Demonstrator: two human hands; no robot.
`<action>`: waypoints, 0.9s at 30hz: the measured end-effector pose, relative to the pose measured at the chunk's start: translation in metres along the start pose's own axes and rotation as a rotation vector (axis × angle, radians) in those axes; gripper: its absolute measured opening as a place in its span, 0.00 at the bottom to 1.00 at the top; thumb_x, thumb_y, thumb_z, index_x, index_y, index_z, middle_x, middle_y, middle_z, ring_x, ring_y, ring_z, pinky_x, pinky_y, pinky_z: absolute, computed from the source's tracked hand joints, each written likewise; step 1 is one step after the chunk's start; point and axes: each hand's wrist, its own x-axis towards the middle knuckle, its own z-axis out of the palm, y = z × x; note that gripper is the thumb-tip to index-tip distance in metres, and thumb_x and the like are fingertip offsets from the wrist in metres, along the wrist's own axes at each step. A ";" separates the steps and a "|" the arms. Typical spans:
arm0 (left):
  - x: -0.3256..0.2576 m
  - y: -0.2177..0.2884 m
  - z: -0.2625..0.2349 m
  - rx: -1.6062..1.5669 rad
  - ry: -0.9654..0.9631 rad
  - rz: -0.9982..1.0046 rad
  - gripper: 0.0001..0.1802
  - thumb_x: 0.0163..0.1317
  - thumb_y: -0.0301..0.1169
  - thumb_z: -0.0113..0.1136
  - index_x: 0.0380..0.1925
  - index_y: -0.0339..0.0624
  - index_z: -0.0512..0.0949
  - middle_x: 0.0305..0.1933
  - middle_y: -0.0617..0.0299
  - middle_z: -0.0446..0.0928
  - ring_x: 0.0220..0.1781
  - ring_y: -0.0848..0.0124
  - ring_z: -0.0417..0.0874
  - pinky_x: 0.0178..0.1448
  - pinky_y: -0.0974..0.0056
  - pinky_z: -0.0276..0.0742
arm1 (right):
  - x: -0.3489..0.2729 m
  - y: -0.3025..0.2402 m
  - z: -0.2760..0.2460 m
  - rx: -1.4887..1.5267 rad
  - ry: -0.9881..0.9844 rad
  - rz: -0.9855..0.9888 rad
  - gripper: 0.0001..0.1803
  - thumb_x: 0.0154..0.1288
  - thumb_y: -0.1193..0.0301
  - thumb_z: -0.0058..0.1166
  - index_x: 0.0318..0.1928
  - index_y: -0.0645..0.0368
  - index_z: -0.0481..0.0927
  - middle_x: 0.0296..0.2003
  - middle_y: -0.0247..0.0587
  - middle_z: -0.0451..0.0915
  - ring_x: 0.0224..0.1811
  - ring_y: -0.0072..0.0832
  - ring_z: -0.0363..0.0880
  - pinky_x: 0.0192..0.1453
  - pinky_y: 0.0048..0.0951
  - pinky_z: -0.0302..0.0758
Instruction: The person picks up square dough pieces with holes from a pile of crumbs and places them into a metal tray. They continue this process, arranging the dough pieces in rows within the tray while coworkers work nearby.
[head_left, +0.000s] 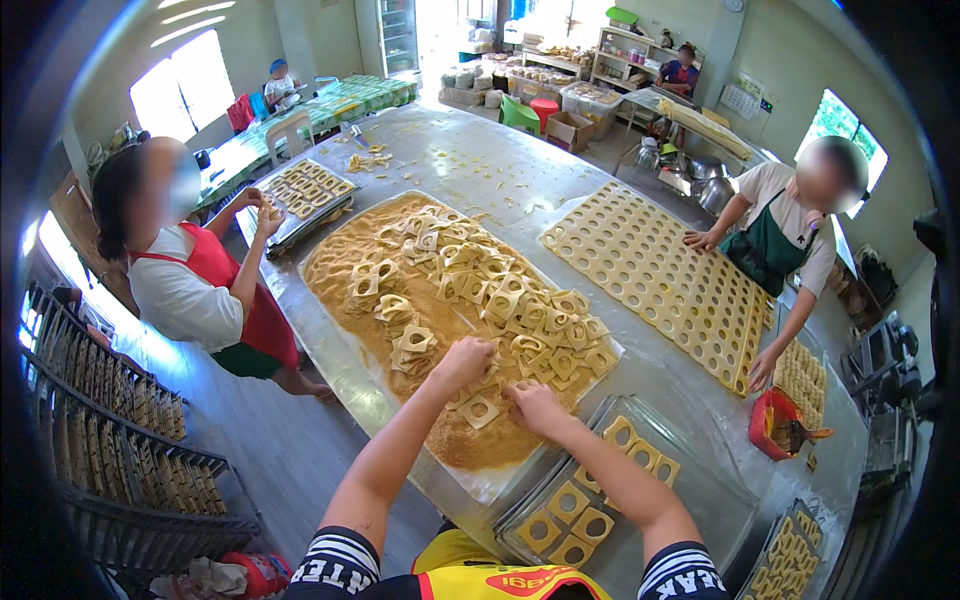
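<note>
Both my hands are over the near part of a heap of flat, pale dough squares with round holes [515,300], piled on a sheet coated in brown crumbs [340,255]. My left hand [467,362] is closed, its fingers curled down at the heap's near edge; anything inside them is hidden. Beside it, my right hand [535,408] has its fingers pinched together at the edge of a dough square, close to the crumbs. A single holed dough square [479,411] lies just between and below my hands.
By my right forearm lies a tray [640,545] with several holed squares. Across the metal table, a co-worker in a green apron [775,250] leans over a large punched dough sheet [655,280]; a red container [775,425] sits nearby. At left, a person in a red apron [235,280] works beside stacked trays [300,195].
</note>
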 end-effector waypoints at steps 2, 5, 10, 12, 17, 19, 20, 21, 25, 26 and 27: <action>0.013 -0.001 -0.028 -0.086 -0.156 -0.093 0.20 0.55 0.27 0.56 0.50 0.38 0.76 0.40 0.48 0.82 0.41 0.51 0.84 0.47 0.53 0.79 | 0.010 0.004 -0.004 0.163 -0.105 0.128 0.15 0.54 0.67 0.60 0.44 0.55 0.81 0.24 0.40 0.78 0.30 0.24 0.78 0.35 0.27 0.75; 0.015 -0.017 -0.042 -0.484 -0.046 -0.348 0.13 0.58 0.29 0.55 0.42 0.39 0.79 0.35 0.58 0.81 0.38 0.68 0.82 0.43 0.62 0.78 | 0.036 0.022 -0.021 0.928 -0.132 0.633 0.15 0.55 0.70 0.63 0.45 0.55 0.80 0.26 0.36 0.79 0.31 0.21 0.78 0.37 0.26 0.76; -0.004 -0.007 -0.074 -1.167 0.184 -0.597 0.18 0.62 0.30 0.57 0.54 0.44 0.74 0.33 0.68 0.78 0.34 0.79 0.78 0.36 0.72 0.72 | 0.067 0.019 -0.039 0.780 0.218 0.548 0.15 0.57 0.72 0.62 0.46 0.53 0.80 0.31 0.34 0.83 0.31 0.23 0.80 0.36 0.28 0.76; -0.016 0.006 -0.090 -1.233 0.296 -0.580 0.21 0.63 0.29 0.57 0.57 0.43 0.71 0.33 0.66 0.78 0.34 0.78 0.78 0.36 0.71 0.72 | 0.075 -0.001 -0.037 0.436 0.166 0.375 0.15 0.57 0.71 0.62 0.46 0.53 0.80 0.33 0.39 0.84 0.33 0.30 0.82 0.37 0.32 0.78; -0.034 0.002 -0.084 -1.084 0.412 -0.465 0.22 0.66 0.28 0.56 0.60 0.39 0.67 0.34 0.60 0.79 0.33 0.76 0.79 0.40 0.69 0.74 | 0.087 -0.048 0.000 0.010 -0.284 0.139 0.17 0.55 0.70 0.62 0.48 0.52 0.79 0.41 0.49 0.83 0.43 0.49 0.81 0.47 0.42 0.78; -0.040 0.016 -0.090 -1.126 0.466 -0.475 0.22 0.68 0.28 0.54 0.61 0.38 0.66 0.33 0.60 0.80 0.32 0.76 0.79 0.39 0.69 0.74 | 0.092 -0.037 0.009 0.109 -0.288 0.215 0.17 0.56 0.69 0.61 0.48 0.53 0.79 0.39 0.48 0.83 0.42 0.44 0.82 0.48 0.40 0.78; -0.040 0.014 -0.085 -1.117 0.513 -0.478 0.22 0.68 0.27 0.53 0.62 0.38 0.65 0.33 0.60 0.80 0.32 0.75 0.79 0.39 0.68 0.74 | 0.095 -0.029 0.014 0.159 -0.289 0.253 0.17 0.56 0.69 0.61 0.48 0.53 0.79 0.39 0.47 0.83 0.41 0.41 0.83 0.48 0.39 0.78; -0.044 0.007 -0.077 -1.105 0.559 -0.488 0.23 0.68 0.27 0.53 0.62 0.39 0.65 0.33 0.60 0.80 0.32 0.75 0.79 0.39 0.68 0.75 | 0.098 -0.021 0.019 0.381 -0.239 0.344 0.16 0.58 0.69 0.60 0.48 0.54 0.79 0.37 0.45 0.83 0.39 0.36 0.83 0.43 0.36 0.77; -0.059 0.029 -0.048 -0.813 0.521 -0.469 0.24 0.68 0.28 0.53 0.64 0.41 0.64 0.34 0.56 0.80 0.33 0.67 0.81 0.41 0.63 0.78 | 0.090 0.021 0.005 1.041 0.023 0.610 0.14 0.61 0.68 0.59 0.48 0.55 0.79 0.35 0.39 0.83 0.34 0.22 0.82 0.34 0.24 0.74; -0.064 0.039 -0.042 -0.683 0.427 -0.442 0.25 0.67 0.29 0.54 0.64 0.42 0.65 0.35 0.55 0.80 0.34 0.63 0.81 0.41 0.61 0.78 | 0.083 0.027 0.000 1.154 0.098 0.650 0.14 0.61 0.68 0.59 0.48 0.56 0.79 0.35 0.37 0.83 0.34 0.19 0.81 0.34 0.22 0.74; -0.071 0.051 -0.036 -0.554 0.337 -0.418 0.26 0.66 0.30 0.55 0.64 0.43 0.65 0.36 0.53 0.80 0.35 0.60 0.81 0.42 0.59 0.78 | 0.075 0.024 -0.009 0.975 0.102 0.604 0.15 0.60 0.68 0.59 0.48 0.55 0.79 0.34 0.37 0.83 0.34 0.20 0.81 0.35 0.23 0.74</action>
